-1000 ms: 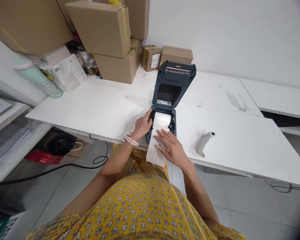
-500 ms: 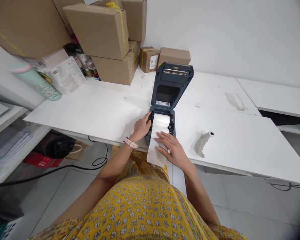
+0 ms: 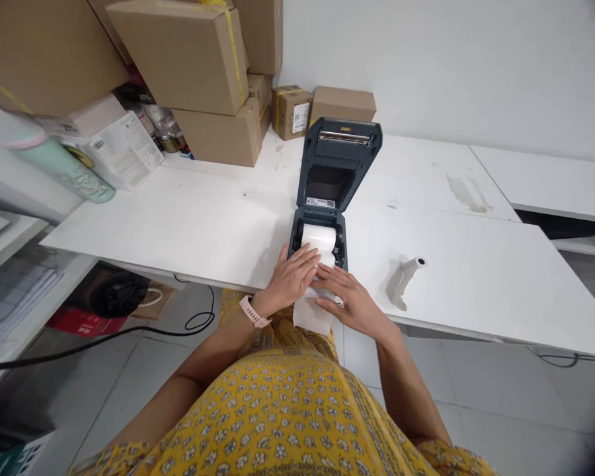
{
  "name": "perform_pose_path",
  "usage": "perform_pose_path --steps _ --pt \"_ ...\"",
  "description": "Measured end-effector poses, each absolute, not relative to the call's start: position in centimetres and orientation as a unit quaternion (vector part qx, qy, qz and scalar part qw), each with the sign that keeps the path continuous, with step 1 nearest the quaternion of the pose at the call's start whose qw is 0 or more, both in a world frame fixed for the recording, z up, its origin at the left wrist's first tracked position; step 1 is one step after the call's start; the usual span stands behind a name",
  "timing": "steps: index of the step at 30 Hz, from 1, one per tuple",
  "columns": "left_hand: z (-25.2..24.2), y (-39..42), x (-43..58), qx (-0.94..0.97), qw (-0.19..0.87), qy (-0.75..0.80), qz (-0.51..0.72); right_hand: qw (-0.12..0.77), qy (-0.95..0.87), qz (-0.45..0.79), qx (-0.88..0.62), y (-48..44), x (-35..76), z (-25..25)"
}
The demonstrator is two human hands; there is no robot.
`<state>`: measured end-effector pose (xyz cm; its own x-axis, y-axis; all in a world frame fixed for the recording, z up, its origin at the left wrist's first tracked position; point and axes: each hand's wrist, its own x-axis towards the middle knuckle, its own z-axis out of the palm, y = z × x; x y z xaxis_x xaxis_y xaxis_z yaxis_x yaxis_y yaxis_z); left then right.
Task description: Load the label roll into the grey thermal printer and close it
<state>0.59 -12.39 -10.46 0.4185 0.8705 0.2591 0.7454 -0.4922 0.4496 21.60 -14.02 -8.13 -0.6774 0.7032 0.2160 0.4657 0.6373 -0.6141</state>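
Note:
A dark grey label printer (image 3: 340,162) stands at the table's front edge with its lid raised. Inside it sits a white label roll (image 3: 319,237), its paper strip (image 3: 311,315) drawn toward me and hanging past the edge. My left hand (image 3: 292,277) lies across the strip just in front of the roll, fingers stretched out. Flat on the same strip, my right hand (image 3: 346,299) has its fingers spread, their tips meeting those of the left. The hands hide the printer's front part. A small used roll with a curled paper tail (image 3: 405,281) rests to the right.
Cardboard boxes (image 3: 213,135) are stacked at the back left, and smaller cartons (image 3: 342,104) stand behind the printer. A mint-green bottle (image 3: 67,168) leans at the far left beside a white box (image 3: 123,152). A black cable (image 3: 129,334) runs below the white table (image 3: 218,218).
My left hand has moved from the printer's left side onto the paper strip, beside the right hand. The right hand stays on the strip. The view has shifted slightly.

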Motion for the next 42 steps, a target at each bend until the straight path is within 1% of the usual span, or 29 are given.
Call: perform_pose_path --steps 2,3,6,7,8,9,12,15,19,23,27,29,31,33,34,35,37,39,40,42 --pt "-10.7 -12.7 0.6 0.835 0.126 0.483 0.231 0.273 -0.847 0.298 -0.346 -13.0 22.7 -6.8" --pt "-10.8 -12.8 0.5 0.837 0.121 0.481 0.231 0.324 -0.82 0.291 -0.371 -12.1 23.3 -6.0" --pt "-11.0 -12.7 0.5 0.84 0.101 0.48 0.233 0.513 -0.709 0.188 -0.446 -7.2 24.2 -3.6" --pt "-11.0 -12.8 0.5 0.841 0.092 0.479 0.236 0.551 -0.687 0.17 -0.443 -5.0 24.2 -3.0" --pt "-11.1 -12.9 0.6 0.843 0.083 0.474 0.24 0.565 -0.683 0.176 -0.428 -2.7 24.0 -2.4" --pt "-11.1 -13.3 0.7 0.846 0.075 0.467 0.246 0.567 -0.684 0.198 -0.413 -0.3 23.7 -2.1" --pt "-11.5 -14.8 0.9 0.86 0.055 0.433 0.265 0.538 -0.689 0.29 -0.391 5.4 22.5 -1.6" --pt "-12.1 -16.5 0.7 0.864 0.031 0.406 0.298 0.539 -0.688 0.309 -0.374 7.1 21.8 -1.9" --pt "-12.6 -17.9 -0.1 0.86 0.01 0.374 0.346 0.582 -0.679 0.27 -0.357 3.7 21.6 -2.6" --pt "-12.4 -18.5 -0.5 0.857 0.003 0.355 0.374 0.609 -0.652 0.228 -0.39 -1.9 20.8 -3.8" --pt "-12.2 -19.6 -0.9 0.838 0.026 0.336 0.43 0.589 -0.659 0.224 -0.41 -7.5 19.8 -6.3" --pt "-12.0 -20.3 -1.2 0.799 0.036 0.344 0.492 0.574 -0.665 0.242 -0.413 -9.8 19.5 -7.9" --pt "-11.7 -20.3 -1.5 0.734 0.042 0.392 0.553 0.562 -0.659 0.271 -0.42 -11.7 19.4 -9.4" --pt "-11.2 -19.4 -1.5 0.655 0.093 0.48 0.576 0.559 -0.635 0.306 -0.436 -12.9 19.4 -10.7" --pt "-10.8 -18.6 -1.4 0.616 0.151 0.529 0.564 0.56 -0.617 0.323 -0.449 -13.2 19.5 -11.3" --pt "-10.5 -17.7 -1.3 0.576 0.226 0.561 0.55 0.558 -0.596 0.342 -0.464 -13.4 19.5 -11.7" --pt "-9.9 -15.9 -0.8 0.491 0.408 0.578 0.507 0.55 -0.553 0.391 -0.489 -13.5 19.5 -12.4" --pt "-9.5 -14.4 -0.4 0.431 0.531 0.55 0.479 0.533 -0.514 0.459 -0.491 -13.3 19.6 -12.9" --pt "-9.4 -14.0 -0.3 0.416 0.565 0.532 0.473 0.525 -0.498 0.491 -0.485 -13.2 19.5 -13.0" --pt "-9.3 -13.6 -0.3 0.412 0.59 0.507 0.474 0.514 -0.481 0.534 -0.468 -13.1 19.5 -13.2"
